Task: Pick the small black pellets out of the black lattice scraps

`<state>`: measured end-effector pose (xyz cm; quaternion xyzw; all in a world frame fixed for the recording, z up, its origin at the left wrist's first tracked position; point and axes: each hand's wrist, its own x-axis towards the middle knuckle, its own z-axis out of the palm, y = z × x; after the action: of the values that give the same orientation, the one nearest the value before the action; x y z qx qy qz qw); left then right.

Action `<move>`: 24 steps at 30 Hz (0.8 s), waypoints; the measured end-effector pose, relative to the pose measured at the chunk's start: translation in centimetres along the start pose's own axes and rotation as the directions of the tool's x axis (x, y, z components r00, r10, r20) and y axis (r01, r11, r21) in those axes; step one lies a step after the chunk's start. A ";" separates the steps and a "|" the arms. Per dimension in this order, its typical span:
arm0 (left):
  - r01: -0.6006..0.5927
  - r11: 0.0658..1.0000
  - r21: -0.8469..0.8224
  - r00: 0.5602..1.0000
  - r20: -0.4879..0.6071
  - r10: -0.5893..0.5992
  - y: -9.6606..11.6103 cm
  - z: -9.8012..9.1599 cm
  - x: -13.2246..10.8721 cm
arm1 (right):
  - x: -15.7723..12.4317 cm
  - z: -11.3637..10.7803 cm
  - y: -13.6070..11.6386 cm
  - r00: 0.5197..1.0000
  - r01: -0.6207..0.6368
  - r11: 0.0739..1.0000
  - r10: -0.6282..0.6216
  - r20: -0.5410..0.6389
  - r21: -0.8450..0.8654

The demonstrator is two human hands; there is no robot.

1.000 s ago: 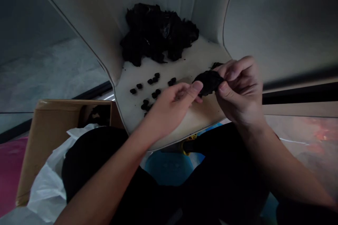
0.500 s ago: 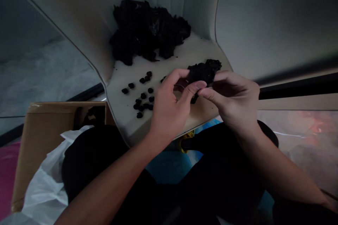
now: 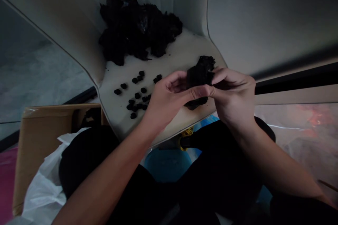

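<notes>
Both my hands pinch a crumbly black clump (image 3: 199, 75) above a cream seat shell (image 3: 185, 52). My left hand (image 3: 169, 98) holds it from the near left, and my right hand (image 3: 233, 95) grips it from the right. Part of the clump shows below my fingers, and the middle is hidden. Several small black pieces (image 3: 136, 93) lie in loose rows on the seat, left of my left hand. Behind them, a large heap of crumpled black material (image 3: 134, 30) sits against the seat back.
A cardboard box (image 3: 39, 140) with a white plastic bag (image 3: 44, 179) stands at lower left. My black-clad legs (image 3: 87, 158) fill the foreground. Below the seat are a blue round object (image 3: 167, 165) and a yellow item (image 3: 187, 137). A dark horizontal bar (image 3: 295, 86) runs at right.
My hands have come closer together, and my left hand now pinches the black clump with my right. The view has drifted, so the seat sits further left and higher.
</notes>
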<state>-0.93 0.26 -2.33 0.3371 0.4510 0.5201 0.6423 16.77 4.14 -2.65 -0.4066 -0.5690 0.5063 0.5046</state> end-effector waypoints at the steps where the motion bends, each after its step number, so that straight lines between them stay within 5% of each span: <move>1: -0.004 1.000 -0.004 1.000 0.009 0.004 0.0 0.1 0.0 | 0.0 -0.1 0.0 1.000 -0.007 1.000 0.007 0.010 0.022; 6: -0.028 0.999 0.047 0.999 -0.028 0.029 0.4 0.6 -0.6 | 0.1 -0.2 -0.8 0.994 -0.088 0.994 0.084 0.068 0.058; 13: -0.067 0.964 0.258 0.997 -0.029 0.077 1.8 0.2 -0.8 | 0.8 0.2 -1.8 0.926 -0.377 0.904 0.364 0.097 0.203; 18: -0.089 0.952 0.294 0.996 0.050 0.078 2.3 -0.2 -0.5 | 0.6 0.2 -1.8 0.938 -0.347 0.912 0.335 0.090 0.218; 24: -0.082 0.969 0.235 0.992 0.108 0.058 2.7 -0.3 -0.6 | 0.9 -0.8 -1.6 0.872 -0.482 0.820 0.414 0.261 0.308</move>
<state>-2.25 0.26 0.08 0.4533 0.4651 0.4667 0.6003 17.51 4.90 -0.93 -0.3806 -0.3972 0.7422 0.3827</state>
